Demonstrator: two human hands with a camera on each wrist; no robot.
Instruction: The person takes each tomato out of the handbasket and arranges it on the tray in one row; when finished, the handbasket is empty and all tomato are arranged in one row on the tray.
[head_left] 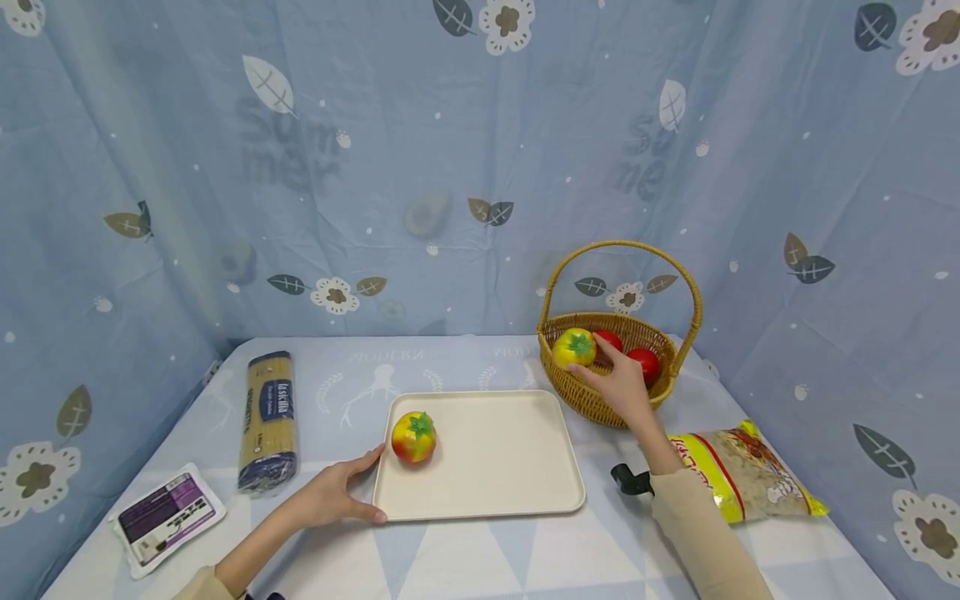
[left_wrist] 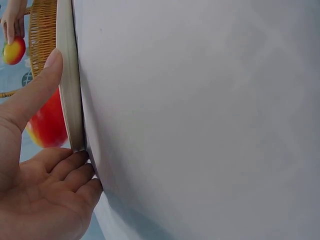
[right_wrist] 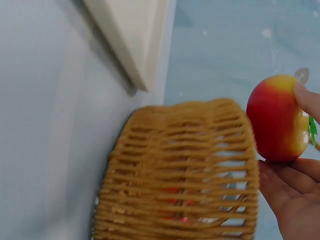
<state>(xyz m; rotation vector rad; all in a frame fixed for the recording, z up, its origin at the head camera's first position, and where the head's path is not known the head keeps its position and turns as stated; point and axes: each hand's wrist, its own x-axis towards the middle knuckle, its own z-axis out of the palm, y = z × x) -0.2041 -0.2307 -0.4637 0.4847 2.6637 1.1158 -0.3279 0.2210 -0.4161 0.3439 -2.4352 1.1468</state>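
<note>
Above the left side of the wicker basket (head_left: 592,406), my right hand (head_left: 621,385) pinches a yellow-red toy tomato (right_wrist: 277,120) with a green leafy top between thumb and fingers. Two red tomatoes (head_left: 643,363) sit in the basket, partly behind the hand. My left hand (head_left: 330,493) holds the cream tray (head_left: 495,467) by its front left corner. The thumb lies along the near edge and the fingers meet the left rim, bent in the left wrist view. Another yellow-red toy tomato (head_left: 413,437) rests on the tray's left part.
A pack of spaghetti (head_left: 268,421) lies left of the tray, with a white and purple packet (head_left: 168,518) in front of it. Beside the right forearm is a yellow-printed bag (head_left: 750,473). The basket's tall handle (head_left: 622,244) arches over it. Patterned curtains enclose the table.
</note>
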